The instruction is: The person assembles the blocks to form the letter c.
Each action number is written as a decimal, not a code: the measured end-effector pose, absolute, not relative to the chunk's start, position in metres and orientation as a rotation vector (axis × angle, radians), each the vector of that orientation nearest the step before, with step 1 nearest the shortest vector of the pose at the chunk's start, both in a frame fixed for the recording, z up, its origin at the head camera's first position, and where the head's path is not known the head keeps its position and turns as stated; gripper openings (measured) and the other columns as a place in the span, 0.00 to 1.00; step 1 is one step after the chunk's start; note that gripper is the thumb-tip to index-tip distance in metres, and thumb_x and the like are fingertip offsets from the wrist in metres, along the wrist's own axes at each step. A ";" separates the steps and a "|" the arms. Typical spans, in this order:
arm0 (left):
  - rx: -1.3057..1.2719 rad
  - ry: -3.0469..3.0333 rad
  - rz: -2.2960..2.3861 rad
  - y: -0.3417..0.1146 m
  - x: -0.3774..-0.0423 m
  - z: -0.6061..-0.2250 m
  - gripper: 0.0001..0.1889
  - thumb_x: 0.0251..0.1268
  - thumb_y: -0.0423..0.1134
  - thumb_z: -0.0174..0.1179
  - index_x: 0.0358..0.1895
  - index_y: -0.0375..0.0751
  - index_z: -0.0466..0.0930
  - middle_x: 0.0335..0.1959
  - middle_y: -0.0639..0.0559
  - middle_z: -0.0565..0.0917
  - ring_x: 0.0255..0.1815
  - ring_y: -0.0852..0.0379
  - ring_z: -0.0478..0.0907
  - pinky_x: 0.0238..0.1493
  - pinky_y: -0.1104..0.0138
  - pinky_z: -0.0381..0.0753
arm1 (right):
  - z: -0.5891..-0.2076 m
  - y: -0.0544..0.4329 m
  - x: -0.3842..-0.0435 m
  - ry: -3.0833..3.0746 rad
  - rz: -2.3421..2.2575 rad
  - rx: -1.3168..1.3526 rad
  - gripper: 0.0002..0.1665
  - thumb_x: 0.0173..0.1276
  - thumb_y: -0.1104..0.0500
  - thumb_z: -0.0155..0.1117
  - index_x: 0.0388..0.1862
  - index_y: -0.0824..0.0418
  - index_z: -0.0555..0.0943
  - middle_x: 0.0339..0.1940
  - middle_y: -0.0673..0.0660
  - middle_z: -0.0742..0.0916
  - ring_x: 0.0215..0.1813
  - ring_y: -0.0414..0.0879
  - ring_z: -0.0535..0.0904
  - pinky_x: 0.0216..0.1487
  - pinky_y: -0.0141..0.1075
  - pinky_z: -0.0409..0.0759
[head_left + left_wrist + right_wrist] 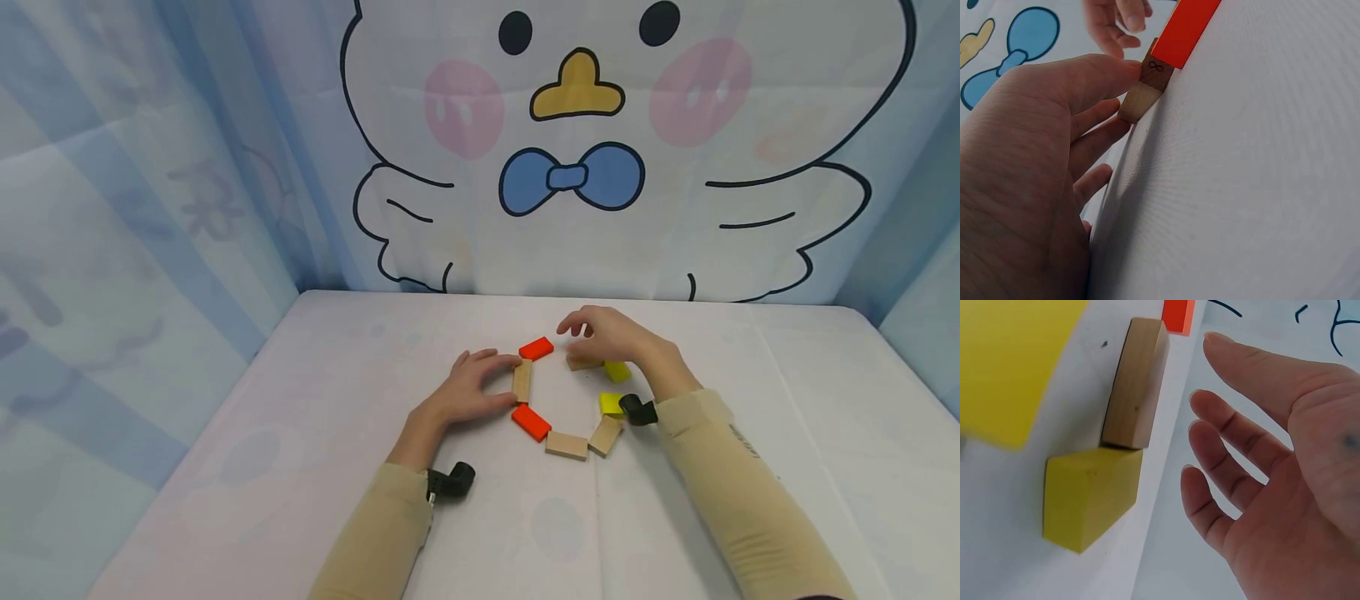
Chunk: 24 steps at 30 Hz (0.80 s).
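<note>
My left hand [470,387] pinches a plain wooden block [522,382] at the left of a ring of blocks, thumb at its near end and fingers at its far end. In the left wrist view, a figure-like mark shows on the block [1156,70], beside a red block [1185,31]. My right hand [611,337] hovers over the far right side of the ring, fingers loosely bent and holding nothing. Below it lie a wooden block [1135,384] and a yellow block [1088,497], end to end. Another red block [536,348] lies at the ring's far side.
The near side of the ring has a red block [531,423], two wooden blocks [567,446] and a yellow block [611,404]. A white cloth-covered table [300,500] carries them. A printed curtain [570,242] hangs behind its far edge.
</note>
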State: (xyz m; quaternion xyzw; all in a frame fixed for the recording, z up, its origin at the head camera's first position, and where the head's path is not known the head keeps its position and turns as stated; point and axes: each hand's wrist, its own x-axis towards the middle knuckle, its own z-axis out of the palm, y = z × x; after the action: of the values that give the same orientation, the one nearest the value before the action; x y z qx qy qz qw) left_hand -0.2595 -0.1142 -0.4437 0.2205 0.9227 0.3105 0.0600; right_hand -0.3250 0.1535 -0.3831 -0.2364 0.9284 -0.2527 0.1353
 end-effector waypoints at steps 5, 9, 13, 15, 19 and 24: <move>0.664 2.798 0.934 -0.114 -0.259 -0.443 0.29 0.65 0.49 0.63 0.71 0.52 0.74 0.71 0.50 0.72 0.77 0.47 0.56 0.78 0.49 0.36 | -0.384 0.162 -0.323 2.680 -0.740 -0.665 0.21 0.72 0.55 0.66 0.62 0.59 0.81 0.54 0.61 0.81 0.53 0.57 0.74 0.53 0.49 0.79; 0.666 2.796 0.935 -0.114 -0.259 -0.443 0.30 0.65 0.49 0.63 0.71 0.52 0.74 0.71 0.50 0.72 0.77 0.47 0.56 0.78 0.49 0.36 | -0.385 0.168 -0.321 2.675 -0.712 -0.677 0.23 0.70 0.51 0.69 0.60 0.59 0.81 0.54 0.61 0.81 0.54 0.57 0.74 0.53 0.49 0.78; 0.671 2.795 0.934 -0.115 -0.259 -0.443 0.30 0.65 0.49 0.63 0.71 0.52 0.74 0.71 0.50 0.72 0.77 0.48 0.56 0.78 0.49 0.36 | -0.384 0.172 -0.319 2.662 -0.687 -0.668 0.21 0.69 0.52 0.70 0.58 0.58 0.83 0.53 0.60 0.81 0.54 0.57 0.74 0.52 0.48 0.77; 0.671 2.794 0.935 -0.115 -0.259 -0.443 0.30 0.65 0.49 0.63 0.71 0.52 0.74 0.71 0.51 0.72 0.77 0.48 0.56 0.78 0.49 0.36 | -0.385 0.173 -0.319 2.654 -0.675 -0.667 0.19 0.69 0.54 0.69 0.57 0.58 0.83 0.52 0.60 0.81 0.53 0.57 0.74 0.52 0.48 0.78; 0.675 2.788 0.939 -0.115 -0.259 -0.443 0.30 0.65 0.49 0.63 0.71 0.52 0.73 0.71 0.50 0.72 0.77 0.47 0.56 0.78 0.49 0.36 | -0.387 0.173 -0.319 2.634 -0.675 -0.664 0.17 0.69 0.57 0.69 0.55 0.58 0.83 0.51 0.60 0.81 0.52 0.56 0.74 0.51 0.46 0.78; 0.685 2.791 0.945 -0.115 -0.259 -0.443 0.30 0.65 0.49 0.63 0.71 0.51 0.73 0.71 0.50 0.72 0.77 0.47 0.56 0.78 0.49 0.36 | -0.389 0.175 -0.319 2.627 -0.684 -0.659 0.16 0.68 0.61 0.69 0.54 0.59 0.83 0.50 0.59 0.82 0.51 0.56 0.74 0.51 0.46 0.78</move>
State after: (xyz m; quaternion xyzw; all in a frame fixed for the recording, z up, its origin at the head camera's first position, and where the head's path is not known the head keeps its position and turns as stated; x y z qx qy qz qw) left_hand -0.2591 -0.1149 -0.4434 0.2260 0.9210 0.3118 0.0580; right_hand -0.3193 0.1746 -0.3892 -0.2324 0.9262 -0.2411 0.1731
